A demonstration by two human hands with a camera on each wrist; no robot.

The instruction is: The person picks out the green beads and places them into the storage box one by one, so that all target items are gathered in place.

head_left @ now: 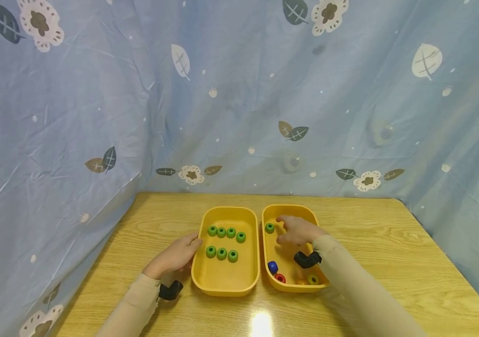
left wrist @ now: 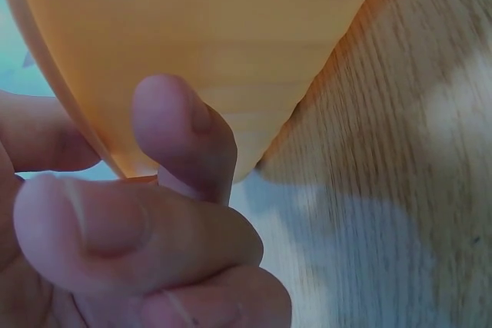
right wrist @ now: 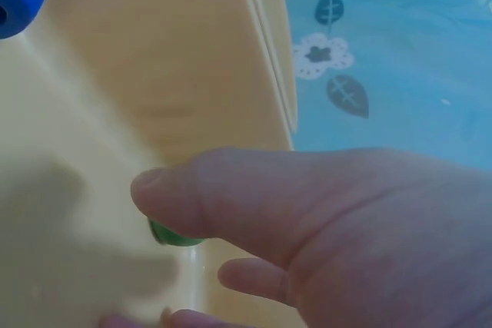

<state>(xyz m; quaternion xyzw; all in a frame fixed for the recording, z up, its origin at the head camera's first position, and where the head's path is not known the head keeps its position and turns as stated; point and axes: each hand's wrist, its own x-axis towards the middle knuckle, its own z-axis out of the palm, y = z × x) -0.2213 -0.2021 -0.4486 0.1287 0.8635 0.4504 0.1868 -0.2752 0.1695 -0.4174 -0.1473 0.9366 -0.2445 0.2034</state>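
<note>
My left hand (head_left: 179,253) grips the left rim of a yellow tray (head_left: 227,280); its thumb lies over the edge, and in the left wrist view other fingers are curled beside the tray's outer wall (left wrist: 231,36). Several green beads form two rows inside this tray. Over a second yellow tray (head_left: 286,208), my right hand (head_left: 300,230) reaches in with fingers and thumb apart. Its fingertips are close to a single green bead (head_left: 269,228) near the left wall. In the right wrist view the thumb partly hides that green bead (right wrist: 178,237).
At the near end of the right tray lie a blue bead (head_left: 272,267), a red bead (head_left: 280,278), an orange bead (head_left: 301,282) and a yellow-green bead (head_left: 313,280). Both trays stand side by side on a wooden table (head_left: 391,262). A patterned blue curtain (head_left: 239,103) hangs behind.
</note>
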